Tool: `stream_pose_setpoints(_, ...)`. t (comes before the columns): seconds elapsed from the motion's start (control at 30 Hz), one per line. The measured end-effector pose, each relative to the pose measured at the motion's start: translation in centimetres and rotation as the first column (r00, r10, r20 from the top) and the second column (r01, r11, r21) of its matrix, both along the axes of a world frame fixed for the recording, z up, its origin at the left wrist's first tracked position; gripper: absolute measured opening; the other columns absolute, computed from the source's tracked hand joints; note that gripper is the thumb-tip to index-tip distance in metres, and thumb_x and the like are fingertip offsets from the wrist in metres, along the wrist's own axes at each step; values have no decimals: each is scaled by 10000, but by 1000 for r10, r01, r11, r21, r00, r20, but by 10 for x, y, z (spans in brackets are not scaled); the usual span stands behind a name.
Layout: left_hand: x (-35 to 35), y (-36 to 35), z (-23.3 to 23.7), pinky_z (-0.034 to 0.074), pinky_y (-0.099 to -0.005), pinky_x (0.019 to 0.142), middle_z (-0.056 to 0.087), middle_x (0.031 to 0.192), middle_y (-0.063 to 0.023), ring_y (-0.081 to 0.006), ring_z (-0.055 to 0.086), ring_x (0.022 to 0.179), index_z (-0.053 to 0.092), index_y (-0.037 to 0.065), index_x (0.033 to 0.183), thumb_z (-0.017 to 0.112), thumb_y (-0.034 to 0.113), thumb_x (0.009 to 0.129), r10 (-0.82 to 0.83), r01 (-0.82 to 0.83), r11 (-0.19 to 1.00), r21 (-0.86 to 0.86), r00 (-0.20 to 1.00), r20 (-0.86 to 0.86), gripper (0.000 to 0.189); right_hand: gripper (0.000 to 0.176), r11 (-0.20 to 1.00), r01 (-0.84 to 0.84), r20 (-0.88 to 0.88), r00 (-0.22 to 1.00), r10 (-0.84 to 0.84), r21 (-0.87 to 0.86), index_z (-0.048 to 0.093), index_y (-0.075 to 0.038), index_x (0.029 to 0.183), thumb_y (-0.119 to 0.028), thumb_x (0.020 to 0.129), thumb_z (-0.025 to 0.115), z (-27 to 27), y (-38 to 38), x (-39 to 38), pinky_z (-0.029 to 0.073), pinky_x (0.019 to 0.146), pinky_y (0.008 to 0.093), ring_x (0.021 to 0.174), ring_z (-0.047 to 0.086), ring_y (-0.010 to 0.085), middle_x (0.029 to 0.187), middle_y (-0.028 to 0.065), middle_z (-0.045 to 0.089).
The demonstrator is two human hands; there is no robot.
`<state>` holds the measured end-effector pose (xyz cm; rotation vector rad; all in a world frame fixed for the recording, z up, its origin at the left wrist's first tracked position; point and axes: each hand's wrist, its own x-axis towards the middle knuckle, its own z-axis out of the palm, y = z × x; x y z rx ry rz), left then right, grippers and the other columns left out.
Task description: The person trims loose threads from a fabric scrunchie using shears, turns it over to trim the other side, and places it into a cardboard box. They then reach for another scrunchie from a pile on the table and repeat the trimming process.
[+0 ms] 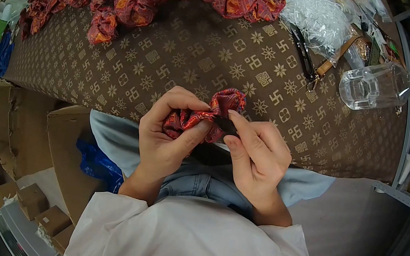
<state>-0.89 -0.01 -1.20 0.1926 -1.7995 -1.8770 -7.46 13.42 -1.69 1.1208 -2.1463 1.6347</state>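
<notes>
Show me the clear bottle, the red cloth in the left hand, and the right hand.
Clear bottle [374, 87], head view: middle of its side.
Red cloth [228, 100], head view: upper gathered fold.
Right hand [262, 158], head view: middle of the hand.

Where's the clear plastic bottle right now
In the head view, the clear plastic bottle is at the right end of the patterned tablecloth, just right of the tan strap and beside the grey metal rack.

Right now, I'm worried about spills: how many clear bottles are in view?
1: the white-capped bottle near the right edge of the brown tablecloth, beyond the right hand. Others could be hidden under the clear packaging.
</notes>
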Motion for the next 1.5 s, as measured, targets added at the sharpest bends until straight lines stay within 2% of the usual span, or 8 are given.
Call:
stream_pose_setpoints(0.53, 0, 0, 1, 371, -194, 675, 512, 838, -64, -96, 477, 754, 542, -15, 863, 578, -64, 687, 1, -2, 1000, 26, 1000, 16, 186, 298, 1000, -6, 11, 1000, 6, -16, 611, -2, 939, -43, 648, 663, 5, 1, 1, 360, 438, 245, 508, 450, 157, 635, 53, 502)
stream_pose_setpoints(0.8, 0, 2, 2, 371, -195, 676, 508, 830, -61, -95, 476, 754, 539, -13, 865, 582, -63, 686, 14, -15, 999, 45, 1000, 25, 190, 316, 913, 143, 559, 823, 105, -382, 511, 33, 1060, -115, 787, 566, 2, 3, -1, 354, 547, 180, 624, 436, 80, 731, 25, 493)
stream_pose_setpoints(0.97, -2, 4, 1, 373, -197, 685, 513, 849, -66, -103, 482, 767, 537, -13, 869, 581, -58, 690, -17, 17, 1000, 11, 1000, 24, 189, 312, 975, -21, 605, 781, 154, -221, 541, 12, 965, -128, 714, 664, 8, -5, 0, 385, 531, 186, 605, 466, 63, 724, -4, 522)
stream_pose_setpoints(1.03, -1, 5, 2, 377, -199, 689, 514, 854, -67, -105, 485, 770, 538, -12, 867, 579, -53, 693, -58, 54, 995, 83, 997, 44, 184, 231, 976, -48, 380, 916, 128, -213, 564, 2, 871, -96, 694, 676, -2, -18, -5, 394, 517, 191, 602, 470, 45, 697, -14, 535)
stream_pose_setpoints(1.13, 1, 2, 3, 384, -205, 697, 515, 860, -68, -109, 490, 776, 540, -10, 866, 575, -40, 698, -103, 87, 974, 212, 992, 67, 174, 102, 986, 17, 682, 724, 103, -167, 561, 5, 809, -81, 771, 601, 10, -11, -9, 384, 538, 182, 602, 457, 31, 661, -11, 537)
stream_pose_setpoints(1.23, 2, -2, 2, 391, -205, 703, 516, 864, -65, -105, 494, 778, 539, -9, 874, 571, -22, 707, -111, 86, 950, 300, 991, 70, 171, 117, 935, 191, 720, 688, 91, -300, 552, -2, 779, -111, 820, 547, 6, -4, -19, 346, 530, 152, 594, 417, 17, 688, -19, 540)
stream_pose_setpoints(1.4, 0, 2, 6, 405, -196, 701, 521, 890, -55, -92, 508, 776, 527, -12, 908, 557, 4, 735, -112, 66, 909, 412, 990, 88, 176, 138, 985, 37, 600, 797, 72, -168, 562, -2, 829, -122, 777, 605, 2, -3, -21, 364, 557, 160, 610, 428, 16, 753, -1, 558)
stream_pose_setpoints(1.5, -1, 0, 5, 427, -204, 719, 528, 930, -65, -96, 527, 796, 506, -22, 958, 531, 18, 774, -106, 53, 893, 448, 990, 95, 190, 170, 943, -6, 809, 512, 288, -332, 561, 1, 858, -100, 743, 635, -2, -1, -18, 385, 564, 163, 619, 490, 34, 720, 6, 565)
